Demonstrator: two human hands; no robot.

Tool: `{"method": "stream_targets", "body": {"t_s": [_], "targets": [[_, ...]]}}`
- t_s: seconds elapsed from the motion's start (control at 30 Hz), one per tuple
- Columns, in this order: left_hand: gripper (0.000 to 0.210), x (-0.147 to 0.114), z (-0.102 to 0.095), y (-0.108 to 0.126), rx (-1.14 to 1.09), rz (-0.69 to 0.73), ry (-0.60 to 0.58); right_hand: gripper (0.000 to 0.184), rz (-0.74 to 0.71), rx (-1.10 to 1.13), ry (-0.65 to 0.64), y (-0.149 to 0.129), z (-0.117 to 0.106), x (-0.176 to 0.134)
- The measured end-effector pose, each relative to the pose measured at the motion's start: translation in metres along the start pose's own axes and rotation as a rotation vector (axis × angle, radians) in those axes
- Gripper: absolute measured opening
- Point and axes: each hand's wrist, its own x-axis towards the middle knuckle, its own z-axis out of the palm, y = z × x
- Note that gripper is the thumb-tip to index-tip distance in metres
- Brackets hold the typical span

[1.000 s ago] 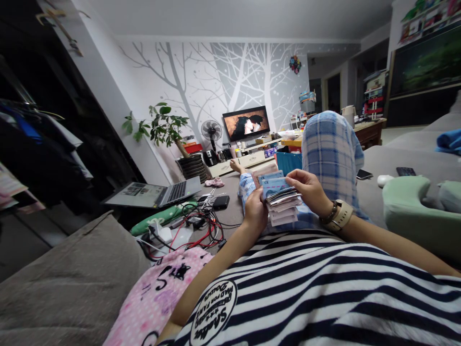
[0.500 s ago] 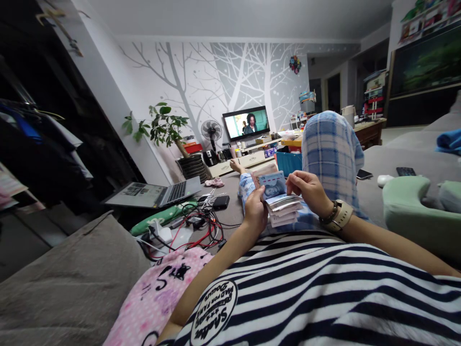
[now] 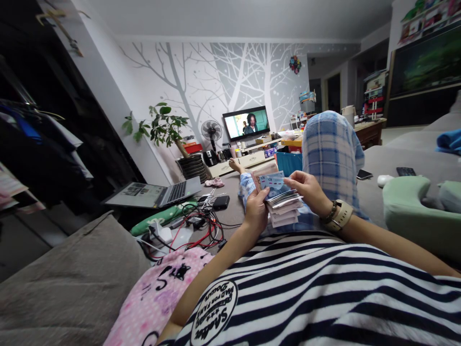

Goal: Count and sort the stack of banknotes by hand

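Note:
My left hand (image 3: 257,207) is closed around a thick bundle of banknotes (image 3: 284,217), held above my lap. Its thumb presses on the face of a blue banknote (image 3: 272,181) that stands up at the back of the bundle. Behind that note, a reddish edge shows. The lower part of the bundle fans out in layered white and printed edges toward me. My right hand (image 3: 306,187) has its thumb and fingertips pinched at the right edge of the blue note. A watch and a dark bracelet are on the right wrist.
Left of my legs lie an open laptop (image 3: 154,192), tangled cables (image 3: 205,228) and a black box (image 3: 221,202). My raised knee (image 3: 329,144) is on the right, beside a phone (image 3: 364,174), a remote (image 3: 406,171) and a green cushion (image 3: 406,211). A television (image 3: 246,123) stands ahead.
The blue note has tipped, and its printed portrait no longer shows. My right fingertips have shifted slightly left onto its edge. My left hand keeps its hold on the bundle.

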Motion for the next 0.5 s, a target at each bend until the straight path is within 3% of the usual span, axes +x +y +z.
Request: {"method": "stream_targets", "body": {"t_s": [0.5], "targets": [[0.009,0.0088,-0.0052,-0.0036,0.081,0.061,0.136,0.048,-0.066,-0.009,-0.004,-0.0073,0.0016,-0.0041]]}}
